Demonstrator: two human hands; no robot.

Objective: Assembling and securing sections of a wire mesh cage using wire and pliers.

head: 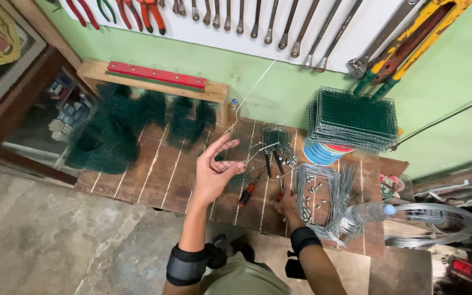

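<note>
Wire (252,87) runs taut from the raised left hand (214,172) up toward the far wall, the fingers spread and half curled, thumb and forefinger seeming to pinch its near end against a small mesh piece (228,164); held high like this, the strand stays clear of the clutter on the wooden bench (154,180). The right hand (289,207) rests low at the bench's near edge, beside the pliers (247,192) with red grips; whether its fingers close on anything I cannot tell. Just right of it lie bent wire loops (323,194) strewn with small metal sleeves. Farther right, a stack of green mesh panels (353,120) sits atop a round blue tin (323,153) with a multicoloured band. A clear plastic bottle (367,213) with a blue cap lies near the wire coil (438,224)
</note>
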